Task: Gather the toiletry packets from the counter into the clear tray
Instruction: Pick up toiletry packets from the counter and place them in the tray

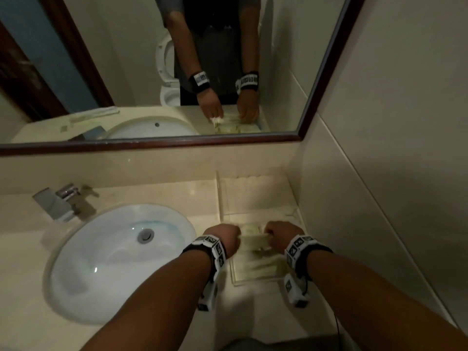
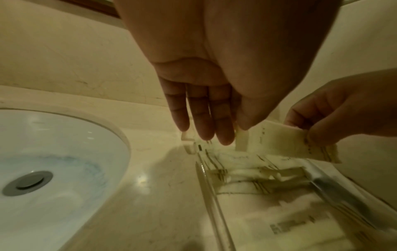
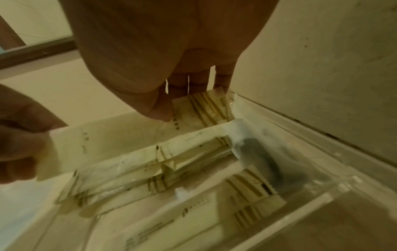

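Note:
A clear tray (image 1: 223, 198) sits on the counter right of the sink, against the side wall. Several white toiletry packets (image 3: 128, 178) with striped ends lie inside it, along with a clear packet holding a dark object (image 3: 257, 152). Just above them I hold one long white packet (image 2: 287, 142) stretched between both hands. My left hand (image 2: 234, 134) pinches its plain end. My right hand (image 3: 171, 110) pinches its striped end between thumb and fingers. In the head view both hands (image 1: 228, 236) (image 1: 273, 236) hover over the tray's middle and hide part of it.
A white sink basin (image 1: 114, 249) lies directly left of the tray, with a chrome faucet (image 1: 60, 201) behind it. The tiled side wall (image 1: 379, 186) runs along the tray's right edge. A framed mirror (image 1: 177, 143) hangs above the backsplash.

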`<state>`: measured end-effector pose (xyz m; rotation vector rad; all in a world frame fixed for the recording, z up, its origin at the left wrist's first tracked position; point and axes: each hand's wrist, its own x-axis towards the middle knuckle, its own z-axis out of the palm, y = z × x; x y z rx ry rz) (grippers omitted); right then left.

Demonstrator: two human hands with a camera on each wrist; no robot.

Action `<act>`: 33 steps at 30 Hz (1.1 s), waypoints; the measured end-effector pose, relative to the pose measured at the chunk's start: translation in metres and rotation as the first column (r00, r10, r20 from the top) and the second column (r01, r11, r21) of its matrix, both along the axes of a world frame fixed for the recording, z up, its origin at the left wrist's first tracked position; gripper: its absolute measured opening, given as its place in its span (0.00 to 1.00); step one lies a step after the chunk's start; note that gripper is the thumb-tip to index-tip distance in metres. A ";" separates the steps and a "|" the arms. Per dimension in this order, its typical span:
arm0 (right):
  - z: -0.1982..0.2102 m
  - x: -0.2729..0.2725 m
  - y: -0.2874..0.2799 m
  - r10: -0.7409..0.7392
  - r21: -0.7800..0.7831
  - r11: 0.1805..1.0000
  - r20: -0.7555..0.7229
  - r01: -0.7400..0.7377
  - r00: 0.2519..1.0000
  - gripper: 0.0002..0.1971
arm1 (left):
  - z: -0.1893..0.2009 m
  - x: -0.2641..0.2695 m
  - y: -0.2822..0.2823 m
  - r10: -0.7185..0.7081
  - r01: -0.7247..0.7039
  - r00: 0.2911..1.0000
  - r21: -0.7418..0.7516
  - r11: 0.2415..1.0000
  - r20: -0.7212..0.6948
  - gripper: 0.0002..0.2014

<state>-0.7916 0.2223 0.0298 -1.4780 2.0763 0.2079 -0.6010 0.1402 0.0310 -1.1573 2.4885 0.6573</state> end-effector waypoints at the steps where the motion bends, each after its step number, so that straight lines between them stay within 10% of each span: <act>1: -0.001 -0.004 0.003 -0.005 0.003 1.000 -0.009 0.005 1.000 0.16 | -0.002 0.000 0.001 0.011 -0.011 1.000 0.008 1.000 0.009 0.20; 33: -0.037 0.018 0.037 0.200 0.083 0.978 -0.092 -0.193 0.975 0.11 | -0.031 0.000 0.028 -0.067 0.059 0.996 0.129 0.990 0.061 0.20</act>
